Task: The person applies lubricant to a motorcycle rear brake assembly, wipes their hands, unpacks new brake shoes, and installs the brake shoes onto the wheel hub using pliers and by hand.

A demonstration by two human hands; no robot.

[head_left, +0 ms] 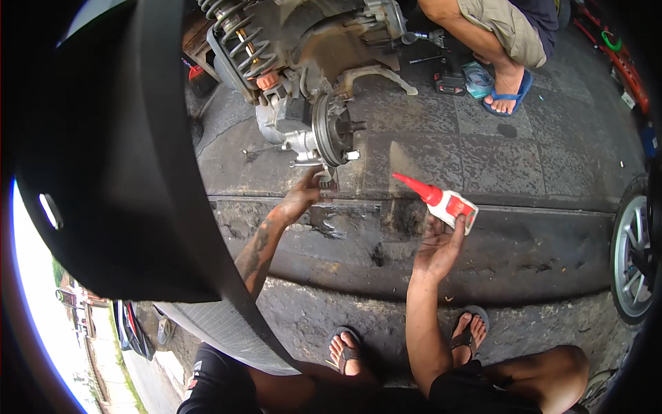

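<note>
Drum (325, 132) upper centre, spring (249, 52) above-left of it. Left hand (303, 196) just below drum. Bottle (452, 210) in right hand (441, 250), right of centre. Wheel (629, 259) at right edge.

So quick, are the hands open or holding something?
Left hand: near the round metal hub, blurred; open or closed, can't tell.
Right hand: closed, holding a red-tipped white bottle.
</note>
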